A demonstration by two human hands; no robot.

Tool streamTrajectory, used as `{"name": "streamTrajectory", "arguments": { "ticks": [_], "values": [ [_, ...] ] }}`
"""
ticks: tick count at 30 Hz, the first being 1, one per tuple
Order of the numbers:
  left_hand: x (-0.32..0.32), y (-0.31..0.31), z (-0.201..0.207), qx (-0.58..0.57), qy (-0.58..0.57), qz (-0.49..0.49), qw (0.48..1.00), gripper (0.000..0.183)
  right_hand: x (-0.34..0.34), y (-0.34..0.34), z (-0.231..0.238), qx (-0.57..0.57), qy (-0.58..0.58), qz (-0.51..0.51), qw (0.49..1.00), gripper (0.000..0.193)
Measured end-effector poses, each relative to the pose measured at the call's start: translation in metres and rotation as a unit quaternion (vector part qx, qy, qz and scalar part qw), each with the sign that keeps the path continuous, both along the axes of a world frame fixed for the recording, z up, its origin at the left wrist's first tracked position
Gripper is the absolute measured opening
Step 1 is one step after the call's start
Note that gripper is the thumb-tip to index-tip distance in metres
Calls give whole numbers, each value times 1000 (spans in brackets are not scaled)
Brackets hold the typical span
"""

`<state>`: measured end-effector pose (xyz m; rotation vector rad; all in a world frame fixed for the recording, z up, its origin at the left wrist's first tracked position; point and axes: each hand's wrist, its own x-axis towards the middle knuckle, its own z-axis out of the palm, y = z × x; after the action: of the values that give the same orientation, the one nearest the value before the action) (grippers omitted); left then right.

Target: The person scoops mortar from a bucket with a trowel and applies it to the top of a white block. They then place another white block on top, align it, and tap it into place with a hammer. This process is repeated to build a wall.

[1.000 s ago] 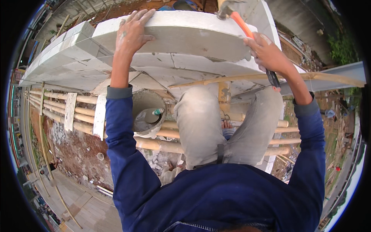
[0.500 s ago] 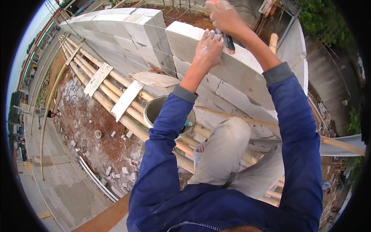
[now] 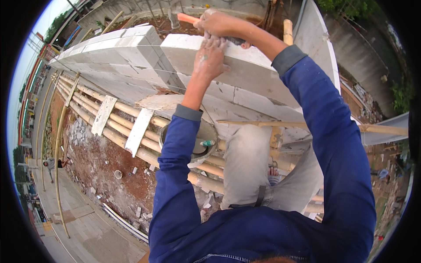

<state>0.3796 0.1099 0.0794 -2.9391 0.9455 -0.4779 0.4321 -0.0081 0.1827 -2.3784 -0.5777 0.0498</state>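
While the left grip (image 3: 209, 58) rests spread and unclenched on the pale block (image 3: 254, 67) along the wall's (image 3: 251, 101) top edge, probably to steady it, the head view shows the right grip (image 3: 215, 23) clamped round an orange-handled tool (image 3: 187, 18) just above, presumably for firm control.

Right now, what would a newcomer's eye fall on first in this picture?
First, the bright orange handle at top centre, gripped in the right hand. Just below it, the left hand lies at the top edge of a pale block. Then the bamboo poles, running along the near side of the wall.
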Motion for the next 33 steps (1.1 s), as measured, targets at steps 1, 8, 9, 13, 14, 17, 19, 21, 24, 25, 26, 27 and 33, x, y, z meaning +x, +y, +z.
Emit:
{"name": "streamTrajectory", "arguments": {
  "ticks": [1, 8, 9, 13, 14, 17, 19, 21, 24, 25, 26, 27, 33],
  "values": [
    [8, 9, -17, -68, -74, -46, 994, 106, 4, -18, 4, 6, 16, -79, 997, 38],
    [8, -21, -26, -130, -83, -60, 986, 110, 11, -236, -18, -164, 121, -195, 959, 39],
    [7, -9, -25, -115, -84, -46, 989, 109, 3, -231, -27, -179, 193, -178, 948, 41],
    [8, -10, -30, -130, -99, -53, 985, 106, -37, -236, -30, -232, 399, -168, 871, 47],
    [10, -10, -31, -129, -97, -51, 986, 106, -44, -240, -29, -249, 376, -165, 877, 46],
    [7, -15, -25, -130, -95, -61, 985, 107, -54, -265, -46, -188, 245, -248, 918, 46],
    [10, -17, -24, -123, -95, -54, 986, 106, -48, -277, -41, -112, 392, -178, 895, 46],
    [12, -17, -25, -118, -98, -53, 987, 106, -44, -282, -40, -63, 453, -106, 883, 52],
    [11, -9, -29, -115, -102, -49, 987, 106, -47, -253, -20, -157, 354, -134, 912, 48],
    [11, -15, -27, -121, -100, -55, 986, 106, -40, -254, -39, -165, 299, -156, 927, 46],
    [11, -20, -24, -127, -99, -61, 985, 106, -40, -270, -41, -146, 343, -153, 915, 46],
    [11, -17, -25, -127, -98, -60, 985, 106, -40, -267, -41, -125, 385, -137, 904, 47],
    [11, -15, -26, -127, -94, -52, 986, 106, -29, -248, -51, -92, 278, -109, 950, 45]
  ]
}}
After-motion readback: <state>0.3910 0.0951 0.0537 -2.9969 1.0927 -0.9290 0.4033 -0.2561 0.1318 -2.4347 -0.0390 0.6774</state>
